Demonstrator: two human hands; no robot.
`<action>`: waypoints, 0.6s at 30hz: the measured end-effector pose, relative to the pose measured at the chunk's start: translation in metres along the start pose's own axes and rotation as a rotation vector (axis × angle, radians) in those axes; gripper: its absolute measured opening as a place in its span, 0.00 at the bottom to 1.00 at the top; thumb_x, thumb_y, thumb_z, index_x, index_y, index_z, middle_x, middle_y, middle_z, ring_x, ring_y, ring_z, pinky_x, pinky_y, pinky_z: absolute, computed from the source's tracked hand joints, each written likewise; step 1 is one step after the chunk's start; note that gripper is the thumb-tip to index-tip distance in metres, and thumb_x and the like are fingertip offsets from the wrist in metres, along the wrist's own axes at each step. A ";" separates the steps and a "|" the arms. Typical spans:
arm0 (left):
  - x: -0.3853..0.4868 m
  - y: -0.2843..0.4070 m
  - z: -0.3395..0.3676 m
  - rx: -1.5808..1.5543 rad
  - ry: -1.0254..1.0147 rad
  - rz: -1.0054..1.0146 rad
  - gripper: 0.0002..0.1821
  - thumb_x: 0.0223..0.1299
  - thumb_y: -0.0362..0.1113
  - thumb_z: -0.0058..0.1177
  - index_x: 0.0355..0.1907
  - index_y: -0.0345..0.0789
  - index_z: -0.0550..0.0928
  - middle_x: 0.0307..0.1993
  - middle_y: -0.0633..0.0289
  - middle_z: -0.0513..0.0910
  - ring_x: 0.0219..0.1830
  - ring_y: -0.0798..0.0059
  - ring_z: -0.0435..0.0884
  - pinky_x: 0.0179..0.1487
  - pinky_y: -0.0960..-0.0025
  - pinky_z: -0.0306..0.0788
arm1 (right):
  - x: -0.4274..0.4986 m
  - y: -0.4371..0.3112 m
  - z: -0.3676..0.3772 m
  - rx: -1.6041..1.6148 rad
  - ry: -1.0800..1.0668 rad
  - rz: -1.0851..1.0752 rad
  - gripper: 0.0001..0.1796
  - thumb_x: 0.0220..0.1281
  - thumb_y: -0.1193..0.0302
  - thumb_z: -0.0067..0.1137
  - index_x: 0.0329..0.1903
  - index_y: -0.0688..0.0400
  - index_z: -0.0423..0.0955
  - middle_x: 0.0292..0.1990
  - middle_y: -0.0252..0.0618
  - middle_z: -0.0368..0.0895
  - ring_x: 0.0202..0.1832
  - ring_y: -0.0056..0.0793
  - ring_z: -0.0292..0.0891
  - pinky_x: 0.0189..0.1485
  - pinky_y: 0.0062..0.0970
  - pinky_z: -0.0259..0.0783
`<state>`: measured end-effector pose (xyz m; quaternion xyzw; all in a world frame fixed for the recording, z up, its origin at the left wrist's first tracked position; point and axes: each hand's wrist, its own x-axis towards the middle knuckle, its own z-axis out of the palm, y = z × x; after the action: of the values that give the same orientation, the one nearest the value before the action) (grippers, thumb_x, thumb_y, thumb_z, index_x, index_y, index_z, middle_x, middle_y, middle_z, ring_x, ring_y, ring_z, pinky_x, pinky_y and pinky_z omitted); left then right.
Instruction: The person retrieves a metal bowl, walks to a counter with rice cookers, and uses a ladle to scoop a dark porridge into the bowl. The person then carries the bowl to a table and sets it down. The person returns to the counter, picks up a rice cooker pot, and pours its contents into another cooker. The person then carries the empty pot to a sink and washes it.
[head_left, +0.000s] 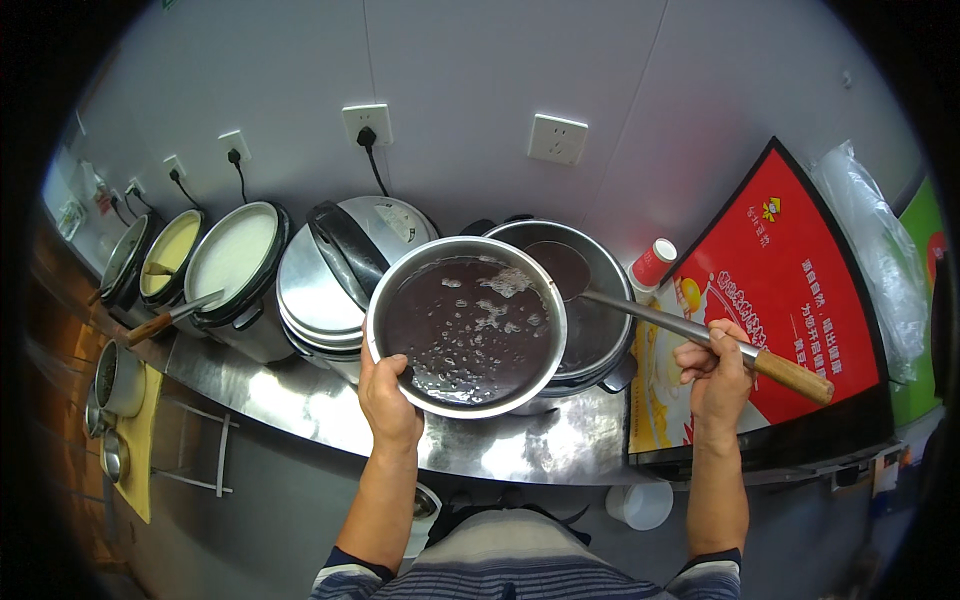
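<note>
My left hand grips the near left rim of a round stainless steel basin, which holds dark, purplish-brown liquid with foam and bubbles. The basin is raised over the counter and partly covers an uncovered electric cooker pot. My right hand holds a long-handled ladle by its metal shaft, just below the wooden grip. The ladle's bowl is full of similar dark liquid and is over or in that pot, right of the basin; its exact depth cannot be told.
A lidded cooker stands left of the basin, then several uncovered pots, one with white liquid. A red paper cup and a red printed panel are at right. The steel counter edge runs before me; a white bucket is below.
</note>
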<state>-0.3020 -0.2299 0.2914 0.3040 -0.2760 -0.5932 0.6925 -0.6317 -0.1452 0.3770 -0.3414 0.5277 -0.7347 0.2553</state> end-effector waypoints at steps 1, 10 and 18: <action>0.001 0.000 0.000 -0.020 -0.026 0.014 0.29 0.58 0.28 0.38 0.65 0.28 0.70 0.55 0.53 0.78 0.54 0.67 0.78 0.61 0.66 0.72 | 0.001 -0.003 0.000 0.004 0.005 0.001 0.09 0.70 0.71 0.49 0.45 0.62 0.74 0.23 0.47 0.82 0.21 0.28 0.81 0.19 0.20 0.72; 0.001 0.002 -0.003 0.031 -0.082 -0.011 0.40 0.54 0.29 0.35 0.75 0.27 0.57 0.63 0.48 0.72 0.62 0.65 0.74 0.67 0.65 0.68 | 0.008 -0.034 0.005 -0.039 0.048 -0.088 0.10 0.70 0.71 0.48 0.45 0.63 0.75 0.23 0.47 0.83 0.21 0.28 0.81 0.17 0.20 0.71; 0.003 -0.001 -0.006 0.059 -0.078 -0.003 0.41 0.54 0.29 0.36 0.76 0.26 0.55 0.65 0.48 0.70 0.65 0.65 0.71 0.70 0.66 0.63 | 0.014 -0.063 0.008 -0.020 0.010 -0.147 0.11 0.71 0.70 0.46 0.47 0.63 0.74 0.24 0.50 0.83 0.20 0.28 0.80 0.16 0.19 0.70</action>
<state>-0.2977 -0.2328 0.2868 0.3012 -0.3195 -0.5973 0.6711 -0.6355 -0.1399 0.4419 -0.3780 0.5097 -0.7480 0.1945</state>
